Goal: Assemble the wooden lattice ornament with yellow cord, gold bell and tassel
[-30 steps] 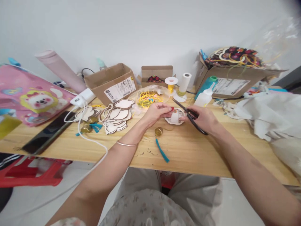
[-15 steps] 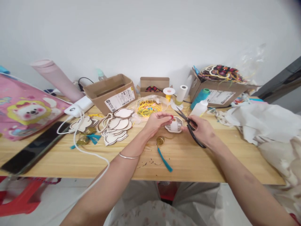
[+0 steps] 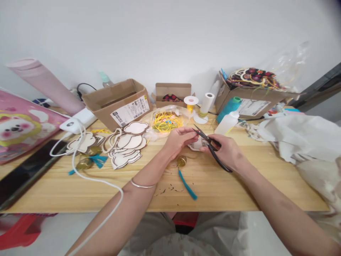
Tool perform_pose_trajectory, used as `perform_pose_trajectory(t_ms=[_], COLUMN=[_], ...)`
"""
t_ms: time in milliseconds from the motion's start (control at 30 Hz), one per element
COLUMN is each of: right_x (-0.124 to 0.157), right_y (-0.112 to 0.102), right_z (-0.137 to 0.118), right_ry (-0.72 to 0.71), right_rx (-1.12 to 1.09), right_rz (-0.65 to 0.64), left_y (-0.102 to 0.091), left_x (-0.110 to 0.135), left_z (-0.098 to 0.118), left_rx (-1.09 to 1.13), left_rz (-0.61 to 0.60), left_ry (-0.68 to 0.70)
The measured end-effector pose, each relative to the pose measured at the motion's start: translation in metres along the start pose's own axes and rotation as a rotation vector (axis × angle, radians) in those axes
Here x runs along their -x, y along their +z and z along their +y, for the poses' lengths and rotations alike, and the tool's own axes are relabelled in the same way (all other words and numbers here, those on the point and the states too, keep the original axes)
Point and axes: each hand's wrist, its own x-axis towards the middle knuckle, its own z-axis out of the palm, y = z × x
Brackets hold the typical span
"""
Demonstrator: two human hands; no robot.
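Observation:
My right hand (image 3: pixel 226 149) is wrapped round black-handled scissors (image 3: pixel 218 158), whose blades point left across my left fingertips. My left hand (image 3: pixel 179 141) pinches finger and thumb together by the blades; what they hold is too small and covered to name. Under both hands lies a pale wooden plaque (image 3: pixel 196 144) with a dark lattice border, partly hidden by fingers and scissors. Just nearer to me, a brass bell (image 3: pixel 181 161) rests on the table with a teal tassel (image 3: pixel 188 185) trailing from it.
Cloud-shaped wooden pieces (image 3: pixel 126 145) are piled to the left, beside a white cable (image 3: pixel 101 181). Behind are cardboard boxes (image 3: pixel 117 106), yellow cords (image 3: pixel 167 122), a thread spool (image 3: pixel 191 101) and a white bottle (image 3: pixel 227 122). White cloth (image 3: pixel 290 137) covers the right side.
The scissors have moved slightly left, bringing the blades over my left fingertips and covering more of the plaque. My left hand keeps its pinch. The view has shifted a little.

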Motion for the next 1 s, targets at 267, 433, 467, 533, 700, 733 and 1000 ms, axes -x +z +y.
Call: perform_pose_trajectory(t_ms=[267, 433, 467, 533, 700, 733, 1000], right_x=[0.0009, 0.0008, 0.0008, 0.001, 0.0014, 0.0014, 0.0029], right_y=[0.0011, 0.0003, 0.0001, 0.0, 0.0006, 0.0007, 0.0009], right_z=[0.0002, 0.0001, 0.0001, 0.0004, 0.0014, 0.0017, 0.0059], right_ry=[-0.004, 0.012, 0.014, 0.018, 0.039, 0.046, 0.101], right_rx=[-0.063, -0.083, -0.085, -0.088, -0.112, -0.118, -0.175], right_rz=[-0.01, -0.025, -0.028, -0.029, -0.035, -0.037, -0.063], left_y=[0.0019, 0.0023, 0.0024, 0.0025, 0.003, 0.0031, 0.0012], left_x=[0.0011, 0.0013, 0.0013, 0.0014, 0.0018, 0.0018, 0.001], left_z=[-0.0019, -0.0019, -0.0019, -0.0018, -0.0013, -0.0012, -0.002], left_rx=[-0.036, -0.033, -0.033, -0.036, -0.037, -0.039, -0.057], left_rz=[-0.043, -0.044, -0.044, -0.042, -0.031, -0.028, -0.033], left_ry=[-0.015, -0.02, -0.022, -0.023, -0.034, -0.037, -0.04])
